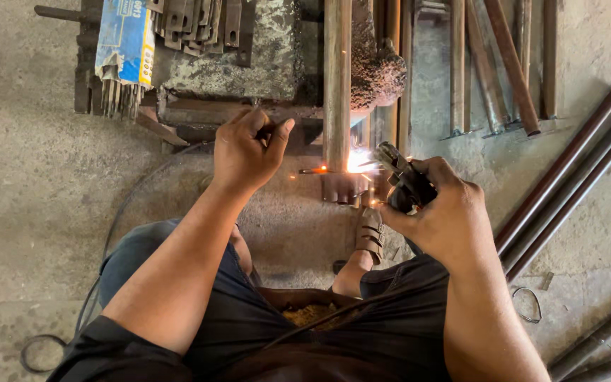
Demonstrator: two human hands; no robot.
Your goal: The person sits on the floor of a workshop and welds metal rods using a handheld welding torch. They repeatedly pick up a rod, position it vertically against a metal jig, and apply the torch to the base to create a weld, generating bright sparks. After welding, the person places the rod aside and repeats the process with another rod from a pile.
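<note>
My right hand (441, 212) grips a black welding electrode holder (403, 177), its tip at a bright white arc (359, 161) with sparks at the foot of an upright rusty steel pipe (336, 78). A small metal foot piece (341, 187) sits at the pipe's base. My left hand (247, 150) is raised to the left of the pipe, fingers curled around a thin dark object I cannot identify. I am crouched, knees in dark trousers, one sandalled foot (369, 237) just below the weld.
A blue and white box of welding rods (125, 49) lies on a metal block (235, 49) at the top left. Several rusty pipes (567, 177) lie on the concrete at right, more (503, 64) at the top. A black cable (114, 233) curves along the left.
</note>
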